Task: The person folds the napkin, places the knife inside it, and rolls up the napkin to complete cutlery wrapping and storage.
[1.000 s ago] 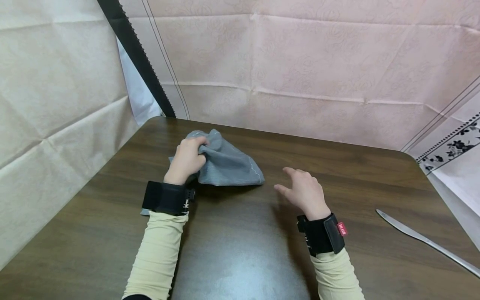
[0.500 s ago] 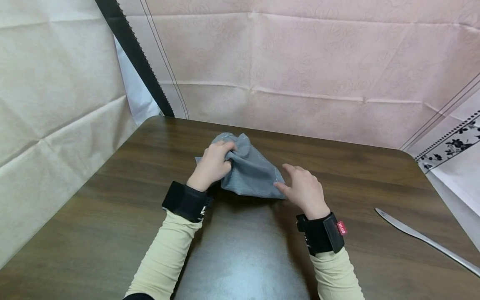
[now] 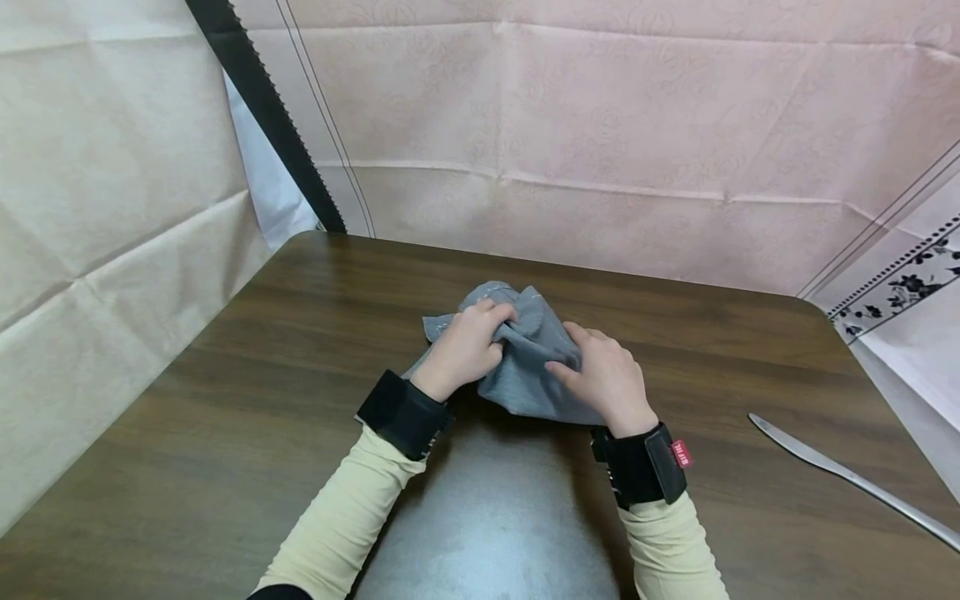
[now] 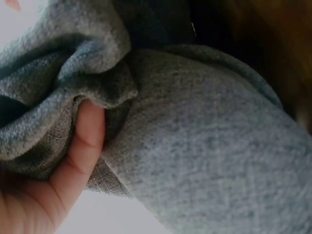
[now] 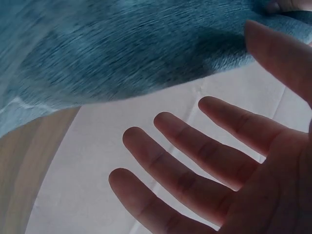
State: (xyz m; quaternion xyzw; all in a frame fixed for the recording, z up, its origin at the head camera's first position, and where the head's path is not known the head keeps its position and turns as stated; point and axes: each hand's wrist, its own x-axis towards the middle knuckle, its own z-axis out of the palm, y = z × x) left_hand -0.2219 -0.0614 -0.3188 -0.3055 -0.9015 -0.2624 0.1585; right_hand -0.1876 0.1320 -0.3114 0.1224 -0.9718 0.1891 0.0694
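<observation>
My left hand (image 3: 465, 352) grips a bunched grey-blue cloth (image 3: 527, 390), thumb pressed into its folds, over the middle of the desk (image 3: 210, 467) toward its far side. One corner of the cloth sticks out beyond my left knuckles, and the rest hangs across to my right hand (image 3: 611, 379). That one is spread wide and holds nothing: its four fingers are apart and nearly straight, the thumb well away from them and right at the cloth, though I cannot tell whether it touches. Nor can I tell whether the cloth's lower edge meets the desk. I wear a black band on each wrist, over pale yellow sleeves (image 3: 337, 512). A silver knife (image 3: 840, 472) lies on the desk, well to the right of my right hand.
</observation>
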